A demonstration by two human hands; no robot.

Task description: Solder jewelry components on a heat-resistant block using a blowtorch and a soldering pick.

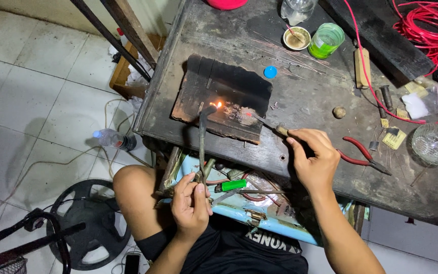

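Gripped low on its stem, the slim metal gas torch (202, 139) sits in the left hand (191, 200), fingers wrapped closed around the valve end near the lap, its bent nozzle reaching up over the bench edge. At the tip a small orange flame (218, 105) plays on the charred black soldering board (219, 94), which lies flat on the dark, stained wooden workbench (310, 96).

That board is the largest piece in hand; it looks stiff, brittle and burnt at the edges, and probably hot near the flame, so it would best be taken by its far corners. The torch seems rigid and light, and its safe hold is where the hand already is, well back from the nozzle.

Across from it, the right hand (313, 157) is closed in a pinch on the wooden handle of a thin metal pick (267, 123), whose point rests among the tiny silver-coloured metal rings (234, 112) laid in rows on the board just beside the flame. These are the smallest things: light, easily scattered, too fine for fingers, and better nudged with the pick's tip.

Red-handled pliers (358, 152) lie on the bench just right of the right hand, untouched.
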